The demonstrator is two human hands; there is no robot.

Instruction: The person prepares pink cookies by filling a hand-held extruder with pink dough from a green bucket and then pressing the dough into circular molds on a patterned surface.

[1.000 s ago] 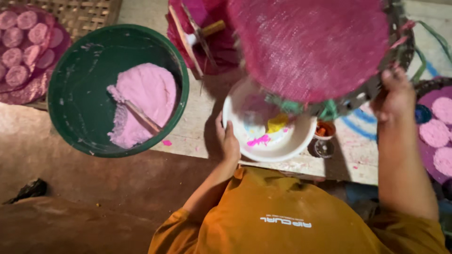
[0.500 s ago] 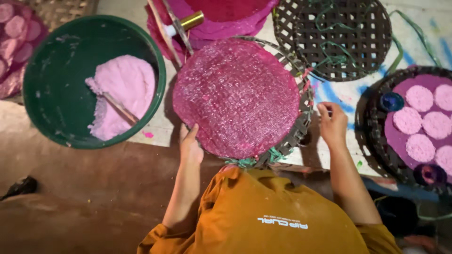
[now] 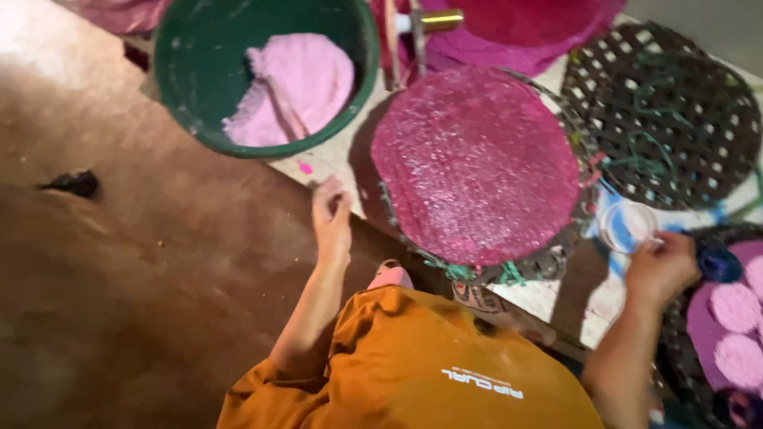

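Since half a second ago the left hand [image 3: 331, 218] has let go of the round tray's edge and moved off to its left; the right hand [image 3: 661, 268] has left the tray's right rim and now sits further right, by a small clear cup [image 3: 628, 225].

Nearest: orange shirt [image 3: 421, 369], both forearms reaching forward.

Left hand: fingers loosely curled, released, holding nothing. It rests at the near edge of the work surface, just beside the tray.

Right hand: fingertips pinched on the near rim of the clear cup, grasping it. Cup stands upright, just right of the tray.

Middle: woven round tray [image 3: 584, 208] covered by a pink glittery sheet [image 3: 475, 163], lying flat between the two hands.

Near right: a dark woven tray [image 3: 677, 334] carrying pale pink discs [image 3: 735, 306]; a dark blue lump [image 3: 719, 262] at its far edge, touching the right hand's knuckles or just beside them, cannot tell which.

Far right: bare dark woven tray [image 3: 664, 115] with green threads.

Far left: green basin [image 3: 179, 71] holding pink dough [image 3: 298, 83] and a stick [image 3: 280, 111].

Far centre: stacked pink sheets [image 3: 540, 32].
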